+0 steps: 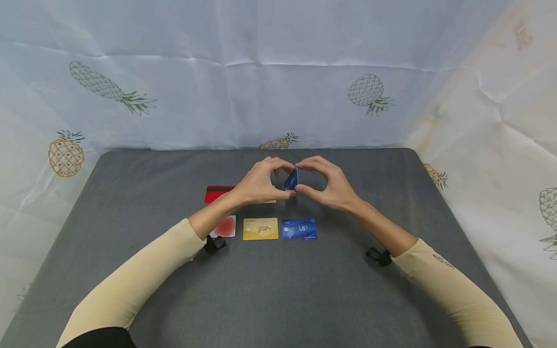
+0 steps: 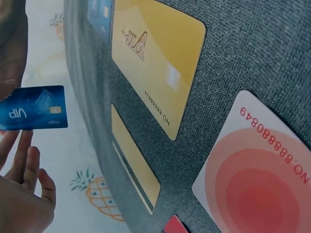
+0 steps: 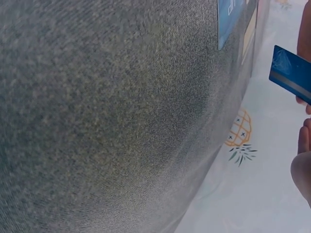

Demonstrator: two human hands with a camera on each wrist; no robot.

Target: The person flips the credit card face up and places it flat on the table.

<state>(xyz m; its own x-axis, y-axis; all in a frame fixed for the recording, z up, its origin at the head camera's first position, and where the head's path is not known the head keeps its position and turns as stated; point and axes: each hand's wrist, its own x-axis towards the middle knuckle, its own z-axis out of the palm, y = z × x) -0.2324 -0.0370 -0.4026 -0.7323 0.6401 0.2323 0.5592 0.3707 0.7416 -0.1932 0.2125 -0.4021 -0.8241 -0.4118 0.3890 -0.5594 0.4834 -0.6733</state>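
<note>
Both hands meet above the middle of the grey table (image 1: 278, 295) and hold a small blue card (image 1: 291, 180) upright between them. My left hand (image 1: 285, 181) pinches its left side between thumb and forefinger, and my right hand (image 1: 302, 179) pinches the right side the same way. In the left wrist view the held blue card (image 2: 33, 108) shows its VIP face and chip, with fingers (image 2: 22, 155) just below it. From the right wrist, the blue card (image 3: 291, 73) shows its striped back, and fingertips (image 3: 303, 141) sit at the frame edge.
Several cards lie flat on the table: a red card (image 1: 216, 193), a yellow card (image 1: 266, 201) partly under my left hand, a white card with a red disc (image 1: 225, 226), a gold card (image 1: 260, 228) and a blue VIP card (image 1: 299, 229). A pineapple-print cloth (image 1: 278, 87) hangs behind.
</note>
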